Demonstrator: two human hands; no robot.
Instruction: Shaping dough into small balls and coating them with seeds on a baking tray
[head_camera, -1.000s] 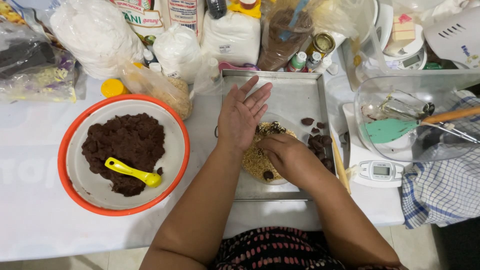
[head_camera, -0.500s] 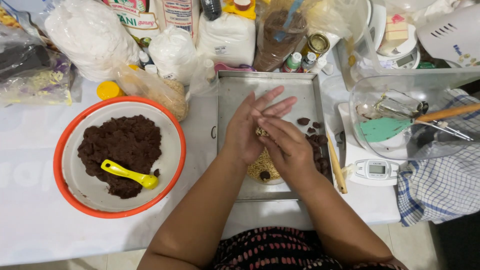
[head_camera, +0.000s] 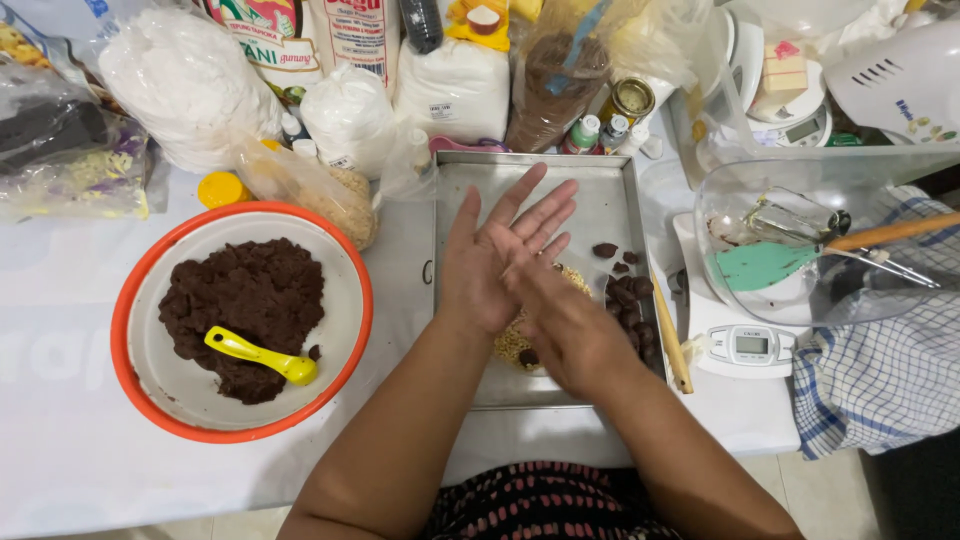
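Over the shallow rectangular metal baking tray (head_camera: 600, 195), the left hand (head_camera: 495, 255) lies palm-up with fingers spread, and the right hand (head_camera: 560, 315) presses flat across it; what lies between the palms I cannot tell. Beneath them sits a heap of pale chopped nuts (head_camera: 515, 345), dark chocolate dough balls (head_camera: 630, 295) just beside. The orange-rimmed bowl of brown dough (head_camera: 240, 315) with a yellow plastic scoop (head_camera: 260, 355) stands left on the white tabletop (head_camera: 60, 480).

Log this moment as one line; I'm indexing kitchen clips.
left hand open, palm up | right hand pressed across it | both over metal baking tray | dough pieces on tray | yellow scoop in dough bowl
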